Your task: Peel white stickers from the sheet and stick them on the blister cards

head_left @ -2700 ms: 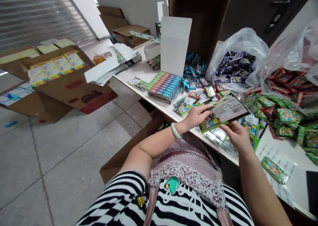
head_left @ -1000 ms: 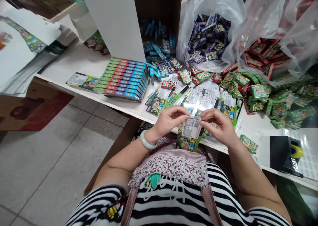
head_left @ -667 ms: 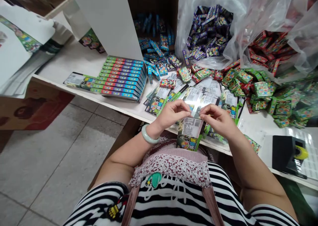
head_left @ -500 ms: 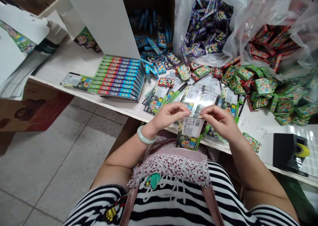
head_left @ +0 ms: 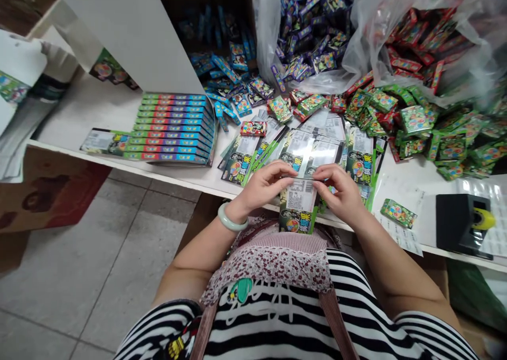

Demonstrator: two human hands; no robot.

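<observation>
Between my two hands, at the table's front edge, is a printed candy package (head_left: 298, 207) with a clear window, a pale label and a green edge. My left hand (head_left: 271, 183), below a pale green bangle (head_left: 231, 217), pinches its upper left edge between thumb and fingers. On the upper right edge, my right hand (head_left: 338, 191) has the same kind of pinch. Just beyond my fingertips lie more flat printed packages (head_left: 309, 146), overlapping on the table. Whether the held one has anything inside I cannot tell.
Left stands a stack of filled packs (head_left: 170, 125). Loose blue boxes (head_left: 229, 75), a bag of purple boxes (head_left: 312, 32), red boxes (head_left: 420, 38) and green boxes (head_left: 455, 143) fill the back and right. A tape dispenser (head_left: 455, 223) stands near a single green box (head_left: 398, 213).
The view has shifted, so the table's contents sit further left and slightly higher at the back. Both hands keep their pinch on the package's top edge; its top fold now looks flatter.
</observation>
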